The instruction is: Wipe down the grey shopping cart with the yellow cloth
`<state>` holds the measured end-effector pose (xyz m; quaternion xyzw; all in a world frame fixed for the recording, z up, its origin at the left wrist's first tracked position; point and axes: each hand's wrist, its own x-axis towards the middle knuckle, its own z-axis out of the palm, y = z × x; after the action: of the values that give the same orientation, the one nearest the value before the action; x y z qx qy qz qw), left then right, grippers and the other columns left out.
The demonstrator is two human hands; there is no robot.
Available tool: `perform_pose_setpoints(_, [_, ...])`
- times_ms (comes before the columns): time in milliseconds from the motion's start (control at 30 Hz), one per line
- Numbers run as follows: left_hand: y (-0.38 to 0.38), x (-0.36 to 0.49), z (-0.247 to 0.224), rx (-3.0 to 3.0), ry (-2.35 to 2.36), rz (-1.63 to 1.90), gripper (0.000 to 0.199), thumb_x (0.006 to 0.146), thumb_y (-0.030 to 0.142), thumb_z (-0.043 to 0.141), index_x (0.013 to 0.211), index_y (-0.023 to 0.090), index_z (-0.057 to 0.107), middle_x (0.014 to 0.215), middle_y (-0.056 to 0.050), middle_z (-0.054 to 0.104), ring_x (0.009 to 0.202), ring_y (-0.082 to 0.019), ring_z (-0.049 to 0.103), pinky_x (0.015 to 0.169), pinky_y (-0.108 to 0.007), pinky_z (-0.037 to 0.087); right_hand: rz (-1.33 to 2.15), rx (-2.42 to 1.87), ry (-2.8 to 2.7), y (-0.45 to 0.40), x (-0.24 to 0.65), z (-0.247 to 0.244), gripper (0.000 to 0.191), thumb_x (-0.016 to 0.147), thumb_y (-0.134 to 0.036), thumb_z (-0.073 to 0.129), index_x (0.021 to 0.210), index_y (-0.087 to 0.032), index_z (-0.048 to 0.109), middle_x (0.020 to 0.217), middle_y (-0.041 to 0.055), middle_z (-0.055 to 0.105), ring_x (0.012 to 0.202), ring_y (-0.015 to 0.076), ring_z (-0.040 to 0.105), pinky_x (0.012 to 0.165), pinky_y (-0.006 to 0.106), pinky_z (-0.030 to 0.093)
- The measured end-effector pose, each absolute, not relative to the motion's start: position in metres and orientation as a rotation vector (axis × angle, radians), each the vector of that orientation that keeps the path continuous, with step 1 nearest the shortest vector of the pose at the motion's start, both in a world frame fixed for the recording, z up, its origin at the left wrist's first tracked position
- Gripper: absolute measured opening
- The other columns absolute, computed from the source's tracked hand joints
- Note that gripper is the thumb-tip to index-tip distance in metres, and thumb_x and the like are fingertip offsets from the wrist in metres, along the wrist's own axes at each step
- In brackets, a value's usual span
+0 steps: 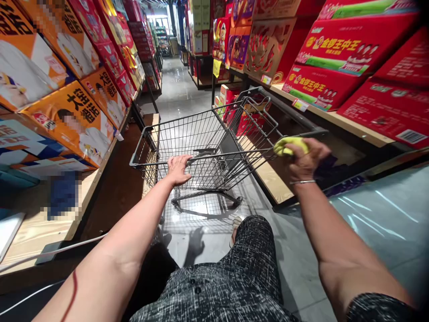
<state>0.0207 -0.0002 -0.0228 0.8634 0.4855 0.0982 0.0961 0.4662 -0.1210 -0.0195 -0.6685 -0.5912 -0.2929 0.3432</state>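
A dark grey wire shopping cart [204, 172] stands sideways in front of me on the tiled floor, its basket holding nothing that I can see. My left hand [179, 171] is on the cart's near top rail, fingers curled over it and thumb apart. My right hand [310, 158] is closed around a yellow-green cloth [291, 146], at the right end of that rail close to the cart's handle side. The cloth touches the cart frame there. Part of the cloth is hidden inside my fingers.
Orange cartons [72, 112] line the left shelf; red boxes [330, 58] are stacked on the right shelf [335, 118]. Wooden low boards [268, 172] flank the cart. A tiled aisle [177, 80] runs ahead. A white cable [77, 243] crosses at lower left.
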Motion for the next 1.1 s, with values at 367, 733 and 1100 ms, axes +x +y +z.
perform_pose_setpoints(367, [-0.004, 0.02, -0.025, 2.536, 1.395, 0.312, 0.072, 0.072, 0.027, 0.062, 0.141, 0.023, 0.043, 0.148, -0.009, 0.046, 0.142, -0.03, 0.034, 0.123, -0.052, 0.007, -0.459, -1.844, -2.066, -0.071, 0.406, 0.017, 0.049, 0.079, -0.011, 0.053, 0.126, -0.019, 0.066, 0.118, 0.0134, 0.064, 0.1, 0.0239, 0.056, 0.093, 0.041, 0.04])
perform_pose_setpoints(733, [0.017, 0.0, -0.029, 2.512, 1.506, 0.278, 0.071, 0.075, 0.029, 0.068, 0.142, 0.026, 0.044, 0.156, -0.007, 0.039, 0.15, -0.029, 0.024, 0.125, -0.055, -0.004, -0.388, -1.778, -2.071, -0.052, 0.324, 0.001, 0.05, 0.081, -0.016, 0.05, 0.13, -0.02, 0.06, 0.11, 0.0123, 0.062, 0.087, 0.0243, 0.058, 0.074, 0.035, 0.046])
perform_pose_setpoints(1100, [-0.015, 0.047, -0.007, 2.488, 1.416, 0.329, 0.083, 0.077, 0.031, 0.069, 0.152, 0.024, 0.034, 0.162, -0.01, 0.03, 0.154, -0.036, 0.006, 0.122, -0.066, -0.006, -0.488, -1.533, -2.069, -0.077, 0.21, 0.003, 0.055, 0.077, -0.008, 0.049, 0.128, -0.025, 0.058, 0.127, 0.0125, 0.058, 0.102, 0.0292, 0.049, 0.084, 0.042, 0.046])
